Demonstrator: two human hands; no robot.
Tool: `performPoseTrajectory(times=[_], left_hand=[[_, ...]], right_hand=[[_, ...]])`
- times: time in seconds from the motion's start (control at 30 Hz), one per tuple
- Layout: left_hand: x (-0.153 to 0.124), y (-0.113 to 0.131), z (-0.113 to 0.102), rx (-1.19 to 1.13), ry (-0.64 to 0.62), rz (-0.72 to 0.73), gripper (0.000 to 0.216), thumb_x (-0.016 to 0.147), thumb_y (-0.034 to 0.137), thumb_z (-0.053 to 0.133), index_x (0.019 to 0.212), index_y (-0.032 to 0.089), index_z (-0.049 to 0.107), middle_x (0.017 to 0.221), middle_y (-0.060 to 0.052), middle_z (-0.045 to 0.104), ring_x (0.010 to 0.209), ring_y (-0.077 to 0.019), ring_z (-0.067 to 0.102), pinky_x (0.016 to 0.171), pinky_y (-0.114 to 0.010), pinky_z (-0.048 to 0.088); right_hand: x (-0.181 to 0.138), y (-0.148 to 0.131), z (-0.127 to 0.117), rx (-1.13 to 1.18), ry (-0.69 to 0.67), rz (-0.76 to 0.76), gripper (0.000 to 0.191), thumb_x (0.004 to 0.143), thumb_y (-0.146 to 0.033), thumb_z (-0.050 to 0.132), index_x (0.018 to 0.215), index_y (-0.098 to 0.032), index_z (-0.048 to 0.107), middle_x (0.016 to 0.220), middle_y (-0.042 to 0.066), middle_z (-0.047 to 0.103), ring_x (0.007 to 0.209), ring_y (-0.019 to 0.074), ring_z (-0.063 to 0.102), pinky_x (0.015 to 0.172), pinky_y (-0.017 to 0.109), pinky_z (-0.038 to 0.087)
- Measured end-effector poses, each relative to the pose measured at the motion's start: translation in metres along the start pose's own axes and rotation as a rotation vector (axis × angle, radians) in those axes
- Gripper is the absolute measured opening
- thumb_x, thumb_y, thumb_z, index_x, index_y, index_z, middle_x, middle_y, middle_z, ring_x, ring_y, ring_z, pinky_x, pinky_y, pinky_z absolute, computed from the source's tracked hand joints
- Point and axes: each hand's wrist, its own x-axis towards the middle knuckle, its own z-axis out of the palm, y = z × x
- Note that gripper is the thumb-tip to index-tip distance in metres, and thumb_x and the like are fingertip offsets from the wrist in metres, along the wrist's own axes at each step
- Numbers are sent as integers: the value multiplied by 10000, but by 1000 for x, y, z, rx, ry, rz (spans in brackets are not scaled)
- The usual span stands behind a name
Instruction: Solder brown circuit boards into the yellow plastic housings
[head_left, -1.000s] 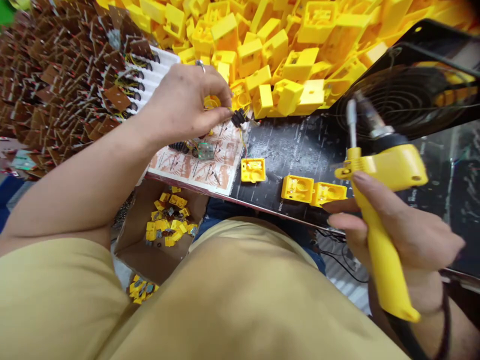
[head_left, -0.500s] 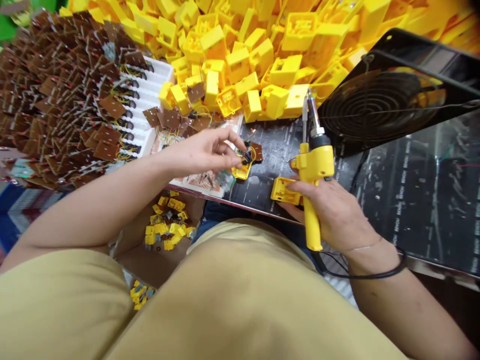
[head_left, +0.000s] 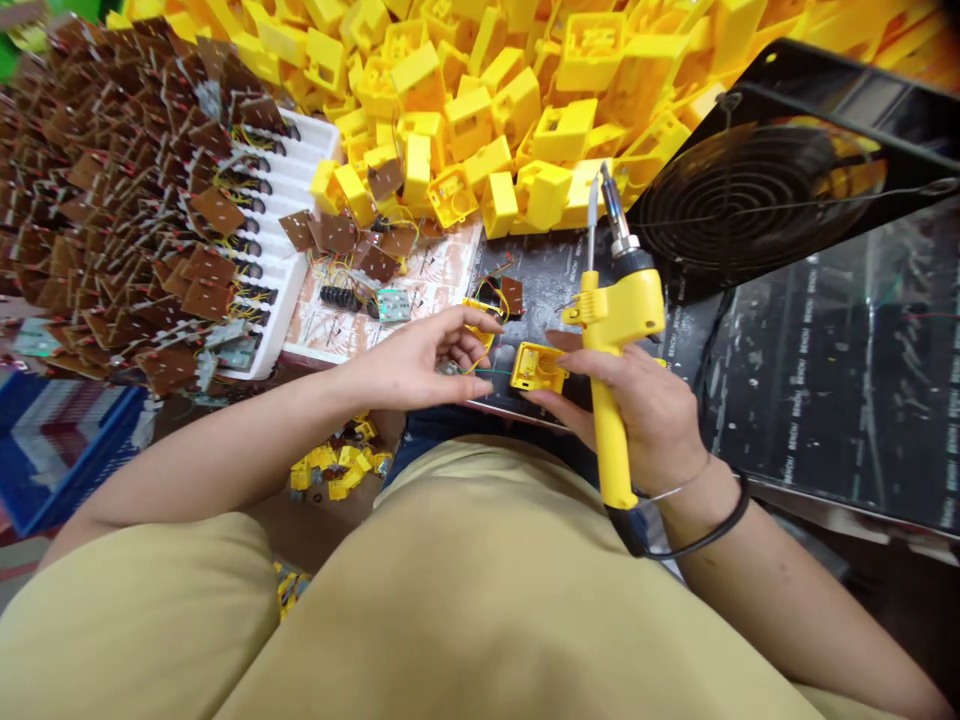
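My left hand (head_left: 431,360) is over the front of the bench, thumb and fingers apart and curled. A small greyish part with thin yellow and green wires lies by its fingertips, partly hidden. Just beyond sits a yellow housing (head_left: 482,312), partly covered by my fingers, with wires and a brown circuit board (head_left: 511,296) beside it. My right hand (head_left: 641,400) grips a yellow soldering gun (head_left: 616,430), its tip pointing up and away. The same hand's thumb and fingertips hold an open yellow housing (head_left: 537,368) low over the bench edge.
Yellow housings (head_left: 472,115) are heaped at the back. Brown circuit boards (head_left: 135,190) crowd a white ribbed tray (head_left: 300,200) at left. A black fan (head_left: 757,190) stands at back right. A green board (head_left: 393,304) lies left of my hand; a blue crate (head_left: 75,470) is lower left.
My left hand has drawn back toward me and its fingers have spread, away from the wired housing. My right hand, with soldering gun and housing, has moved slightly left.
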Motion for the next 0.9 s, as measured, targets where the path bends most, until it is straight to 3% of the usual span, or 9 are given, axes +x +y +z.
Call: performPoseTrajectory(times=[0.1,0.23,0.43,0.53,0.67,0.83,0.9], left_hand=[[-5,0,5,424,72,198,452,853,171,669,1295,144,580,948,-26,686,880,-149,670,838,-282,550],[-3,-1,9,799,90,392,265,956,111,554,1199,134,659,954,-49,736,884,-171,704,829,-286,551],[5,0,14,1124,47,370,245,997,143,490,1099,168,711,962,-59,739,806,-190,730,678,-274,543],[7,4,15,1202,-12,327,235,984,125,497,1090,167,701,973,-45,749,827,-176,730,709,-263,543],[7,10,16,1329,-40,321,220,974,104,496,1021,161,703,859,-39,746,799,-187,715,686,-272,514],[11,12,14,1235,63,383,226,1000,183,515,925,174,728,863,-43,751,772,-185,698,703,-294,502],[14,11,14,1168,90,389,234,1007,207,523,922,172,739,880,-50,756,792,-194,701,731,-303,506]], right_hand=[[-4,8,2,-12,-96,-62,388,940,-459,712,1208,-229,550,955,47,726,873,231,722,865,422,596],[-7,11,8,-48,-121,-80,306,968,-283,672,1231,-192,545,962,63,722,849,208,695,879,389,570],[-2,7,9,-105,-47,-72,303,999,-342,646,1257,-224,539,907,14,726,734,174,688,883,394,578],[-1,8,-4,-116,-7,-71,358,965,-386,705,1250,-231,553,936,20,761,744,168,719,912,395,595],[-4,8,-25,-84,14,-94,379,899,-277,787,1221,-261,589,1001,22,790,814,162,753,873,340,614],[-15,-2,-51,-30,38,-19,270,856,-151,805,1071,-249,674,700,-83,698,581,79,652,715,202,559],[-21,-6,-67,56,-32,43,238,910,-206,757,1131,-257,684,662,-73,647,578,91,636,667,207,533]])
